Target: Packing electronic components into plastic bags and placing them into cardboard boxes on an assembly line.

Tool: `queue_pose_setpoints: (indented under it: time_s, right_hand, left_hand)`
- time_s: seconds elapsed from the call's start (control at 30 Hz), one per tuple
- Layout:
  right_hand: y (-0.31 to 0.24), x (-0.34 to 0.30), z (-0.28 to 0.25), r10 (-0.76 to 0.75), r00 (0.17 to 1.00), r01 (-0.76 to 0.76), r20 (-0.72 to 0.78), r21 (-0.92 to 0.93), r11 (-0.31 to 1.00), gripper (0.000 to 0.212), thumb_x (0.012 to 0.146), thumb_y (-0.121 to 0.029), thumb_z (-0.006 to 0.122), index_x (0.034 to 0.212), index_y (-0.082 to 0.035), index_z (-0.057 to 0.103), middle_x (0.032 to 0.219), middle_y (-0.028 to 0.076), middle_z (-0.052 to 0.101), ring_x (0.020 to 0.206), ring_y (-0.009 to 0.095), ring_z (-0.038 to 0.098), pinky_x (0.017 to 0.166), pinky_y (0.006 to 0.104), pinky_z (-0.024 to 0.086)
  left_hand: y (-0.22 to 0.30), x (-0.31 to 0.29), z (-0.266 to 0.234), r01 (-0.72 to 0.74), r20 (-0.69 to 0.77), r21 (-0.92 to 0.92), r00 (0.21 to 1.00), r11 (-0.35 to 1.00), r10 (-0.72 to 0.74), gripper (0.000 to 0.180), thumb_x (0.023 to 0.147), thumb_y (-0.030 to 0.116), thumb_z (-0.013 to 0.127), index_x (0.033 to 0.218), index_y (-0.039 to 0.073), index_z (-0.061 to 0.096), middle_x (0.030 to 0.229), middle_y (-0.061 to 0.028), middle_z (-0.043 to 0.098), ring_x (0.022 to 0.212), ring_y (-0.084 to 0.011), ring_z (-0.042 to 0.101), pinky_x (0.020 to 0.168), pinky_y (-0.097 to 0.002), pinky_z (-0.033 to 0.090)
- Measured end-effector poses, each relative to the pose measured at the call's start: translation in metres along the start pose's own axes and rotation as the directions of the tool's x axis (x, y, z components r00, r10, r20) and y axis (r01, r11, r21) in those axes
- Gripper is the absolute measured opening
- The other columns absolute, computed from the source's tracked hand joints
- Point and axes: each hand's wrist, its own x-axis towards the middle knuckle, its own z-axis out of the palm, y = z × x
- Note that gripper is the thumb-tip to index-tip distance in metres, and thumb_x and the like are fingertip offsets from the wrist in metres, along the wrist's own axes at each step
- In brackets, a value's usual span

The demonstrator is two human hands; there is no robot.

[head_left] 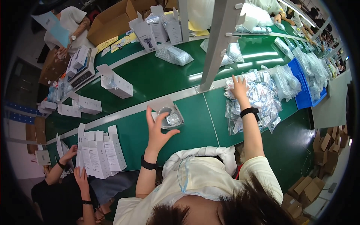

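An open white box (175, 102) stands on the green table in front of me, with a clear-wrapped, pale rounded item (173, 119) inside. My left hand (157, 131) is at the box's near left side, its fingers and thumb spread apart and not closed on anything. Out to the right, my right hand (240, 89) lies at the left edge of a heap of small clear plastic packets (262, 97). Its fingers are stretched and apart, and no packet shows in its grasp. What is in the packets is too small to tell.
Left of me, a co-worker's hands (80, 176) touch a row of upright white boxes (99, 153). A blue bin (300, 84) with bubble-wrapped items stands at the right. A metal post (216, 45) rises behind the table. Boxes (117, 85) and wrapped bundles (174, 55) sit on the belt.
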Motion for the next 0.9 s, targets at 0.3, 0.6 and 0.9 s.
queue_pose_setpoints:
  time_s: [0.3, 0.6, 0.9]
  right_hand:
    - [0.019, 0.004, -0.021, -0.093, 0.989, 0.067, 0.118, 0.206, 0.976, 0.031, 0.071, -0.013, 0.065, 0.100, -0.015, 0.058, 0.091, 0.007, 0.061, 0.086, 0.026, 0.057, 0.070, 0.0423, 0.042]
    - [-0.165, -0.097, -0.138, -0.092, 0.937, 0.274, -0.337, 0.872, -0.406, 0.049, 0.079, 0.002, 0.057, 0.121, -0.012, 0.038, 0.109, 0.007, 0.045, 0.096, 0.018, 0.052, 0.076, 0.0302, 0.045]
    - [-0.198, -0.095, -0.129, -0.508, 0.645, 0.728, -0.571, 0.661, 0.181, 0.032, 0.065, -0.003, 0.063, 0.096, -0.010, 0.058, 0.087, 0.007, 0.054, 0.087, 0.025, 0.053, 0.081, 0.0388, 0.041]
  left_hand:
    - [-0.022, 0.013, 0.004, 0.140, -0.173, 0.087, 0.977, 0.986, -0.124, 0.019, 0.058, 0.007, 0.075, 0.067, 0.002, 0.060, 0.109, -0.0170, 0.049, 0.096, -0.0319, 0.052, 0.075, -0.0341, 0.044]
    - [-0.027, 0.028, -0.001, 0.208, -0.164, -0.043, 0.963, 0.977, -0.212, 0.018, 0.055, 0.000, 0.072, 0.064, -0.001, 0.057, 0.080, -0.0091, 0.055, 0.071, -0.0248, 0.057, 0.064, -0.0310, 0.045]
    - [-0.044, 0.023, -0.002, 0.183, -0.160, -0.062, 0.969, 0.981, -0.191, 0.018, 0.054, -0.005, 0.069, 0.068, -0.001, 0.058, 0.084, -0.0099, 0.057, 0.077, -0.0253, 0.058, 0.067, -0.0300, 0.045]
